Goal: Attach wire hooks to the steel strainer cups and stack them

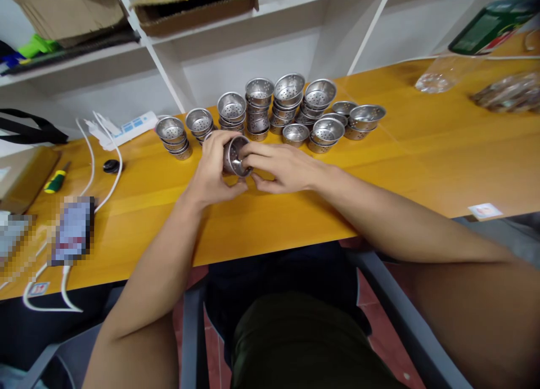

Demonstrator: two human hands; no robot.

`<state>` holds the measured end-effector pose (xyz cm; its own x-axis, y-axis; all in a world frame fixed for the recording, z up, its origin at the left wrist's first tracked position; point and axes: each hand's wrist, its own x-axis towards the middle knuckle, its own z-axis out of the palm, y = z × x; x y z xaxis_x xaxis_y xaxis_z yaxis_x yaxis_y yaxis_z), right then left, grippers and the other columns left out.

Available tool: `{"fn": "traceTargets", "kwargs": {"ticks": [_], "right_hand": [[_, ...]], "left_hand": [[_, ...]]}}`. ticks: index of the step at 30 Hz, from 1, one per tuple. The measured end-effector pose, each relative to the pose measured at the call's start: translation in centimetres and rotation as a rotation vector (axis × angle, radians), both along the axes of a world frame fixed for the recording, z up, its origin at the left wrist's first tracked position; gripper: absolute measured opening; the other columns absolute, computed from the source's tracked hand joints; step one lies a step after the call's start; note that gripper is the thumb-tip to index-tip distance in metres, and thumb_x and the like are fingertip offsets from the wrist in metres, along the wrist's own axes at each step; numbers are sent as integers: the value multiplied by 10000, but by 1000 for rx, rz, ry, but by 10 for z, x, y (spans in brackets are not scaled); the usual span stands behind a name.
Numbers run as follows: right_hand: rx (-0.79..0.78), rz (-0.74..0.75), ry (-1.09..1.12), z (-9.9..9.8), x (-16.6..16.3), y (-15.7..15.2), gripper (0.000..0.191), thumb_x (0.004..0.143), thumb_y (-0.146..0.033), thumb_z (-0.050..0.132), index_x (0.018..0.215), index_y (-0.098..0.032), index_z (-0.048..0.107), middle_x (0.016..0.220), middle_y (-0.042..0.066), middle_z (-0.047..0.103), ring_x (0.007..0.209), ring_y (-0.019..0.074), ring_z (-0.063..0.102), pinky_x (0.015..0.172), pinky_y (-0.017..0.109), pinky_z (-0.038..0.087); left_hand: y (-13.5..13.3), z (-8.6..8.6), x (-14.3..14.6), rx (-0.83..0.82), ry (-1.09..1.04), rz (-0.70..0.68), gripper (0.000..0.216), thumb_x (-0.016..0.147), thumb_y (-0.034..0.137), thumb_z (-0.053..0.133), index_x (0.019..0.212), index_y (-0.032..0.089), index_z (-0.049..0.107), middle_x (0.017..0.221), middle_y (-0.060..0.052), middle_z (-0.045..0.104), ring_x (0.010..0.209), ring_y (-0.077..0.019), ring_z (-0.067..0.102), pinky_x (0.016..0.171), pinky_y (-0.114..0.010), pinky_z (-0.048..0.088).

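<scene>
My left hand (213, 166) is wrapped round a small perforated steel strainer cup (234, 155), held on its side just above the yellow table (422, 147). My right hand (283, 166) meets it from the right, its fingertips pressed on the cup's rim. Behind the hands stand several stacks of the same steel cups (259, 104), and a few single cups (328, 131) sit on the right of the group.
A white power strip (126, 129) with white cables (90, 169) lies at the back left, near a green-yellow screwdriver (57, 179) and a small black round object (111, 165). A clear plastic bottle (439, 76) lies at the back right. White shelves (236, 45) rise behind the table.
</scene>
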<state>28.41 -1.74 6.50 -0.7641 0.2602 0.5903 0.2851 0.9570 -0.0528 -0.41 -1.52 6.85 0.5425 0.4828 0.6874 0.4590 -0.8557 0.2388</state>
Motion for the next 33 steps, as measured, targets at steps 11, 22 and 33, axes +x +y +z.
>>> {"fn": "traceTargets", "kwargs": {"ticks": [11,22,33], "right_hand": [[-60,29,179,4,-2,6,445,1340,-661,517,1269,-248,665,1273,115,689,1206,301,719,1107,521,673],[-590,78,695,19,-7,-13,706,1209,-953,575,1075,-270,693,971,60,676,893,237,720,829,413,657],[-588,-300,-114,-11,48,44,300,1144,-522,767,1067,-233,739,1056,112,844,875,254,709,844,403,512]], "left_hand": [[11,-7,7,7,21,21,900,1082,921,808,1713,348,519,1663,-162,759,1582,-452,749,1410,-721,545],[18,-13,-10,3,-151,152,1085,924,1035,905,1701,355,573,1724,-155,644,1774,-488,556,1492,-838,469],[56,-47,-24,-191,-442,284,1116,954,989,903,1771,359,478,1846,-175,598,1820,-479,565,1575,-703,418]]}}
